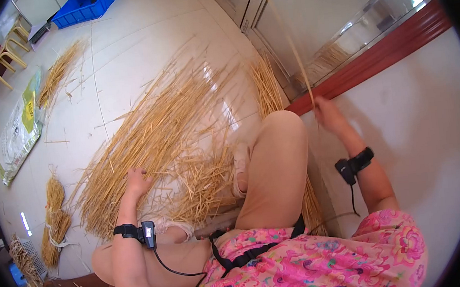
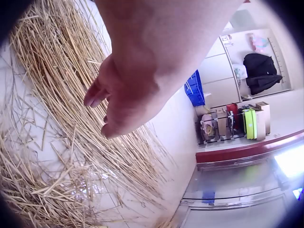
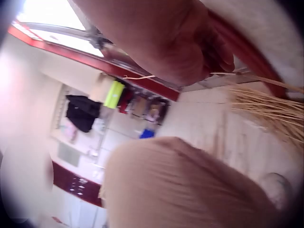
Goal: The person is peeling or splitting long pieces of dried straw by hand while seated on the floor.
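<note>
Loose straw [image 1: 151,123] lies spread in a long pile on the floor. The left hand [image 1: 136,183] is over the near part of this pile, fingers loosely bent; in the left wrist view the hand [image 2: 128,99] hovers above the stalks [image 2: 61,61] and grips none. On the other side of the raised knee, the right hand [image 1: 330,115] pinches a long thin stalk [image 1: 301,66] that points up past the door. The right wrist view has the right hand [image 3: 190,59] with curled fingers round the stalk [image 3: 266,80], beside a narrower straw bundle [image 3: 270,108].
A narrow straw bundle [image 1: 266,85] lies by the red door sill [image 1: 375,51]. At left are a tied straw bundle [image 1: 55,213], a printed sack [image 1: 21,129] and wooden stools [image 1: 8,60]. A blue crate [image 1: 84,9] stands at the far end. Short broken straw [image 1: 203,187] surrounds the feet.
</note>
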